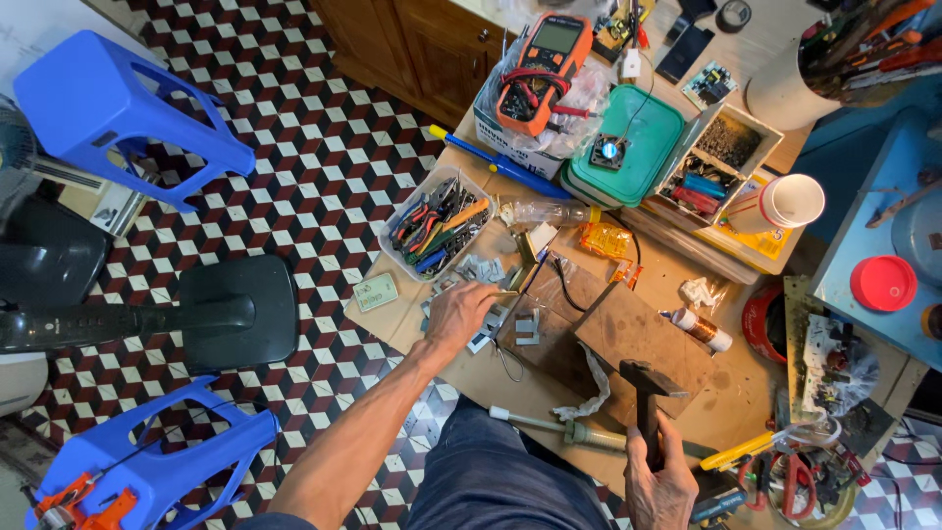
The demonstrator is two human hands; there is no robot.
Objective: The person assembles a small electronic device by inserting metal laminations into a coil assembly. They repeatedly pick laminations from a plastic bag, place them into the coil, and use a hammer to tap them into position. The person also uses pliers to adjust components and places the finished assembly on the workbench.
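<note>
While the right hand [659,483] clamps the head-heavy hammer [648,388] low on its handle, the left hand [459,312] pinches what seem stiff, light metal plates [494,319].

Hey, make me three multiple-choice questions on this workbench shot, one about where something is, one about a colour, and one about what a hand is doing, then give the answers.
1. Where does the multimeter lie?
A. on the floor
B. on top of a box at the far side of the bench
C. in the tray of pliers

2. What colour is the flat lidded container under the small fan?
A. green
B. red
C. black

3. What is the right hand doing?
A. resting open
B. gripping a hammer by its handle
C. holding a cup

Answers: 1 B, it sits on the bagged box; 2 A, its lid is teal green; 3 B, fingers wrap the handle, head over the wooden block.
</note>
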